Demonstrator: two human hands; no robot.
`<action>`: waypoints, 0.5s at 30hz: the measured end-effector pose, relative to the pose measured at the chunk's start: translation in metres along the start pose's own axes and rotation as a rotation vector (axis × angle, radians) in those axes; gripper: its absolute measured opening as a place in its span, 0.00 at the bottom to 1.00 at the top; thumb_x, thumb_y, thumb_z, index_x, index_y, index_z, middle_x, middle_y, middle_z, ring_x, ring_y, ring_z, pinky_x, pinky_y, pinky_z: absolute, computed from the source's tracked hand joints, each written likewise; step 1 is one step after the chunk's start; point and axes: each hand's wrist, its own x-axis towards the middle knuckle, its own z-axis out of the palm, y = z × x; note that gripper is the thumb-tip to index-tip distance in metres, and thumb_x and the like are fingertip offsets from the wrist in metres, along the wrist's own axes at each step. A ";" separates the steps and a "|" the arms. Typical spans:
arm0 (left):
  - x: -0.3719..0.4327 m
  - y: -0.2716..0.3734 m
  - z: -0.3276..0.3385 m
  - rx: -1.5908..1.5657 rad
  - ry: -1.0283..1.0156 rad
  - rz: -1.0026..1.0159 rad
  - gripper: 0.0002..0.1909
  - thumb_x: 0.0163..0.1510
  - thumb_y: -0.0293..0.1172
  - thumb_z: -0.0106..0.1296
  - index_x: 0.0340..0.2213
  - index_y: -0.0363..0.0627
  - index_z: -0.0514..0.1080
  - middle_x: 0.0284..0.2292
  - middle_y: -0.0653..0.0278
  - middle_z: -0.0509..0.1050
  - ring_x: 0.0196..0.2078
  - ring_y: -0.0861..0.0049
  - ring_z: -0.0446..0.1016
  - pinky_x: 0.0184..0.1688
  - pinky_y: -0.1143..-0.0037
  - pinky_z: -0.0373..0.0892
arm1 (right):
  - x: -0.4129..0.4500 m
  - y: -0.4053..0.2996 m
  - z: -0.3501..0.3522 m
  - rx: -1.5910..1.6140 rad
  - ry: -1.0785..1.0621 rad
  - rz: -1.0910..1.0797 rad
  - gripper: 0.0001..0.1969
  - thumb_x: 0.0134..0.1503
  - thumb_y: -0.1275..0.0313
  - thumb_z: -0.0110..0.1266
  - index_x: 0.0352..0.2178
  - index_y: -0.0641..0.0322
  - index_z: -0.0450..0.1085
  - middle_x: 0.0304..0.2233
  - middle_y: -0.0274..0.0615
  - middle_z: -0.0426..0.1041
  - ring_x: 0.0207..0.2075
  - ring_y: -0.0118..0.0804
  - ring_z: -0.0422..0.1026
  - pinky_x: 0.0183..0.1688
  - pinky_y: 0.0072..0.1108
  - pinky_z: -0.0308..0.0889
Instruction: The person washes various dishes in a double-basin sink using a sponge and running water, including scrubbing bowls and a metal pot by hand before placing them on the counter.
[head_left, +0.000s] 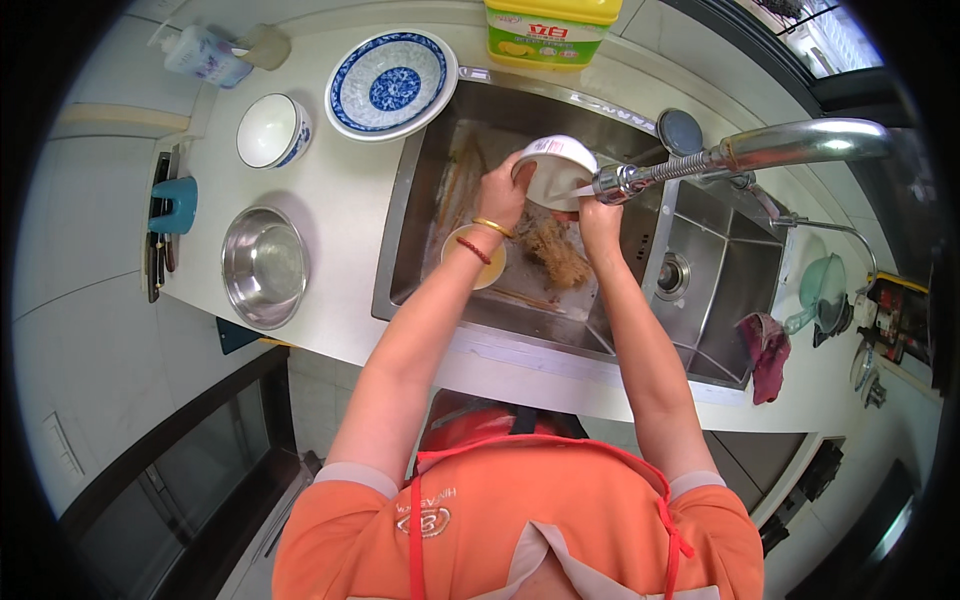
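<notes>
My left hand and my right hand hold a white bowl tilted on its side, one at each side of it. Water runs from the pull-out faucet head into the bowl. Beneath is the large basin of a steel sink. On the basin floor lies a brown fibrous scrubbing pad. A second bowl with cloudy yellowish liquid stands partly behind my left wrist. Long brown sticks, perhaps chopsticks, lie near the basin's left side and front.
Blue-patterned dishes, a white bowl and a steel basin stand on the left counter. A yellow detergent jug is behind the sink. At right are a smaller basin, a dark red cloth and a green strainer.
</notes>
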 end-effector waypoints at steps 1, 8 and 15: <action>-0.011 -0.012 0.010 -0.338 -0.027 -0.345 0.15 0.51 0.32 0.46 0.40 0.39 0.66 0.34 0.61 0.72 0.32 0.71 0.72 0.34 0.77 0.68 | 0.002 0.010 0.001 -0.004 0.003 0.001 0.09 0.49 0.76 0.46 0.34 0.66 0.64 0.28 0.38 0.68 0.28 0.28 0.70 0.18 0.17 0.64; -0.030 -0.014 0.034 -0.746 -0.101 -0.745 0.11 0.50 0.31 0.47 0.36 0.42 0.69 0.31 0.63 0.73 0.31 0.71 0.72 0.32 0.77 0.69 | -0.014 0.017 0.014 0.512 -0.078 0.177 0.14 0.47 0.76 0.49 0.38 0.61 0.63 0.31 0.35 0.68 0.31 0.29 0.68 0.32 0.20 0.66; -0.001 0.003 -0.057 0.572 -0.173 0.368 0.20 0.41 0.22 0.43 0.40 0.48 0.67 0.36 0.60 0.71 0.31 0.70 0.73 0.32 0.75 0.70 | -0.004 0.104 -0.020 -0.628 -0.347 -0.013 0.13 0.48 0.69 0.50 0.33 0.68 0.69 0.26 0.40 0.72 0.26 0.27 0.69 0.31 0.21 0.64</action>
